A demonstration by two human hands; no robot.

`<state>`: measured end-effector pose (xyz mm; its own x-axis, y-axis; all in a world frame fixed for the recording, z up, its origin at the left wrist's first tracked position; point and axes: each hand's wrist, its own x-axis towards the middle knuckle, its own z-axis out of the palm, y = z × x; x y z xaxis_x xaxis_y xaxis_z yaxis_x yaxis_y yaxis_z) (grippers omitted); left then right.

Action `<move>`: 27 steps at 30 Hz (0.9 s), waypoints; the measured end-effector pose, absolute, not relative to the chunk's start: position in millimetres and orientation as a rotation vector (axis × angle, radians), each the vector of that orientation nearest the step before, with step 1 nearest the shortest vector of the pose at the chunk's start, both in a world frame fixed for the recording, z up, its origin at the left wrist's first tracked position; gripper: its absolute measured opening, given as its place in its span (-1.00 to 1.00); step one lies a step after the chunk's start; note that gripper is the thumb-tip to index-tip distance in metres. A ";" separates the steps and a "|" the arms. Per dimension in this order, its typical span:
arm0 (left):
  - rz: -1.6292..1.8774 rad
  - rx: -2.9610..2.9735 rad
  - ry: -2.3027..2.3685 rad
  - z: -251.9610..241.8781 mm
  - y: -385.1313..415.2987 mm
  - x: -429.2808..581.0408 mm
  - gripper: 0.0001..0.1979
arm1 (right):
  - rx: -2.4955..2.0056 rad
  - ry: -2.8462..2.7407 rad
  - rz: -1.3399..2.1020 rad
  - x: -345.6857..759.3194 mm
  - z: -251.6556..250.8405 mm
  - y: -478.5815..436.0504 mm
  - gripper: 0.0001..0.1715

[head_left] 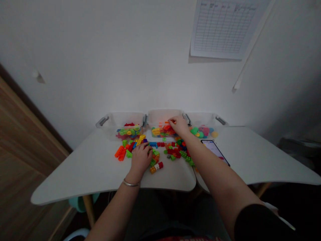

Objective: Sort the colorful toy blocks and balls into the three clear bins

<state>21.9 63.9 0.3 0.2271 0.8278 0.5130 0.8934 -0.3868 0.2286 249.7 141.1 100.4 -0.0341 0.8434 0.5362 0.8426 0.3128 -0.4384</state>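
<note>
My right hand point(179, 125) reaches over the middle clear plastic bin point(164, 115). Its thumb and fingers pinch an orange building block point(166, 127) above other orange and yellow blocks in that bin. On the table, my left hand point(141, 154) rests palm down at the loose pile, its fingers slightly apart among the blocks; the fingertips are partly hidden. Close to it lie orange blocks point(120, 153), a yellow block point(140, 139), a row of blue and red blocks point(153, 144) and a red, white and yellow stack point(156, 167).
The left clear bin point(126, 117) holds mixed coloured blocks, and the right clear bin point(203, 118) holds rounded colourful pieces. A lit phone point(216, 152) lies right of my right forearm. Green and red blocks point(174, 153) spread across the white table point(95, 170). A printed chart point(223, 30) hangs on the wall.
</note>
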 end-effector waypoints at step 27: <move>-0.795 -2.376 -1.709 7.3 59.4 24.4 -0.76 | -1.538 -1.978 -0.173 232.9 2.6 29.1 -0.77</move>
<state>24.4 59.4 7.3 0.2294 0.8520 0.4707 0.9088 -0.3607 0.2099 232.9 29.1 2.6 -0.1297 0.8313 0.5405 0.9124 0.3135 -0.2632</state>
